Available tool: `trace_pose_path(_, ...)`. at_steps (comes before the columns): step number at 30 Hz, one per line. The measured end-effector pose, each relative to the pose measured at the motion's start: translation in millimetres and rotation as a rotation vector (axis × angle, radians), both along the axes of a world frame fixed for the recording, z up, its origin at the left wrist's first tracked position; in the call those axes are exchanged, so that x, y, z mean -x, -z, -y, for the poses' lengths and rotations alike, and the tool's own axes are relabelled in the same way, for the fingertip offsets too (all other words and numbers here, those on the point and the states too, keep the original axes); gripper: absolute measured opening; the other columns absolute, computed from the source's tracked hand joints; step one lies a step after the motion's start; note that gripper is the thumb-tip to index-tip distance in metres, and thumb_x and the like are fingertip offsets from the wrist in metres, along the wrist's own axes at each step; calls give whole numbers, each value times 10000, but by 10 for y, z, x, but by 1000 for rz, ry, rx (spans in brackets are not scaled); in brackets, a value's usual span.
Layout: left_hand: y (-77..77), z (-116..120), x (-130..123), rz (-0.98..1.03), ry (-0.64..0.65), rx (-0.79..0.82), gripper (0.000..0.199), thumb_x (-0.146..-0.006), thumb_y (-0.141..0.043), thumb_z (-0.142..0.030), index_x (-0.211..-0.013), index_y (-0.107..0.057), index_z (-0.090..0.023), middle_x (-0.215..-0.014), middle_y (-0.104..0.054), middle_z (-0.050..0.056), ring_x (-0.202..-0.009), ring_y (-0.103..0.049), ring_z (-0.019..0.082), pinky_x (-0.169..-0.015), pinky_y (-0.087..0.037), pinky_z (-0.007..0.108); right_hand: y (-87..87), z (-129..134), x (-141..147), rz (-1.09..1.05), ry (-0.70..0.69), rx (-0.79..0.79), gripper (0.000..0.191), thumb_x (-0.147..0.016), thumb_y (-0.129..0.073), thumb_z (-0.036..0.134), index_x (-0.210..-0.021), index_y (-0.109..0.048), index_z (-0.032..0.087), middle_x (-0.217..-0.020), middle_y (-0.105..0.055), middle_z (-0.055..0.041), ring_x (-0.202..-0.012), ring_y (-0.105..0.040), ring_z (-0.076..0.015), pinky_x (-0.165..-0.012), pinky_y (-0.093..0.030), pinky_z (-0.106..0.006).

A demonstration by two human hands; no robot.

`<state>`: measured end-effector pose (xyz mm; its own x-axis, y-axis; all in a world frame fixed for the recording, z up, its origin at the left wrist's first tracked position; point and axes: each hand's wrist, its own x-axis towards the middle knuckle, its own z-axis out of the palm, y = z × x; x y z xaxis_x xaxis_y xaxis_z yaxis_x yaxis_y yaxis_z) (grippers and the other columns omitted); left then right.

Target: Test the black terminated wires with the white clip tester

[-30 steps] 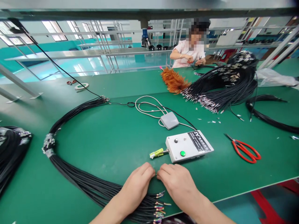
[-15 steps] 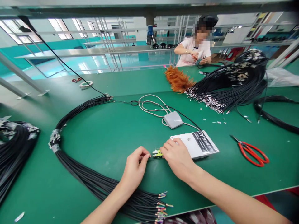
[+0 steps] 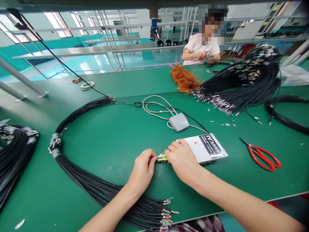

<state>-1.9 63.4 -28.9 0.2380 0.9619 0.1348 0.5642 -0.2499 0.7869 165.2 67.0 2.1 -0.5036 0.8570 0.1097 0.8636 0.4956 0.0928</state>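
Observation:
My left hand (image 3: 143,166) is closed in a pinch at the left end of a small yellow-green piece (image 3: 163,157). A thin pale wire runs from its fingertips to that piece; most of the wire is hidden by the fingers. My right hand (image 3: 182,158) curls over the near left corner of a flat white box (image 3: 199,150) with a black label, its fingertips closed on the yellow-green piece. The right thumb is out of sight. Beneath my left forearm lies a bundle of black cables (image 3: 96,188) with stripped coloured wire ends.
Red-handled scissors (image 3: 264,158) lie to the right. Behind the box rests a grey pedal (image 3: 179,122) with a looped cord. More black cables (image 3: 241,87) and an orange feather duster (image 3: 184,79) sit farther back. Across the table, another person (image 3: 202,48) handles cables.
My left hand has shifted slightly toward the yellow-green piece, narrowing the gap. The right hand stays at the box's corner. The camera view has moved a little.

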Motion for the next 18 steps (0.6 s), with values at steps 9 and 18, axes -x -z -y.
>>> trace_pose_path(9,-12,-18,10,-22,12,-7,202,-910,-442,-198,-737,-548,-206,-707,-598,9,-662,-571,177,-608,-427,263,-86,97,-76,-87,5,-6,159,-808,-728,281,-884,-643,170,-930,-717,-64,-937,-596,-244,-827,-332,-403)
trace_pose_path(18,-39,-30,26,0,18,10,190,-886,-460,-197,-724,-557,-204,-680,-596,0,-606,-551,166,-574,-403,258,1,718,-719,-554,135,-361,167,-917,-535,100,-1033,-608,194,-1136,-719,-69,-1107,-597,-231,-919,-403,-388)
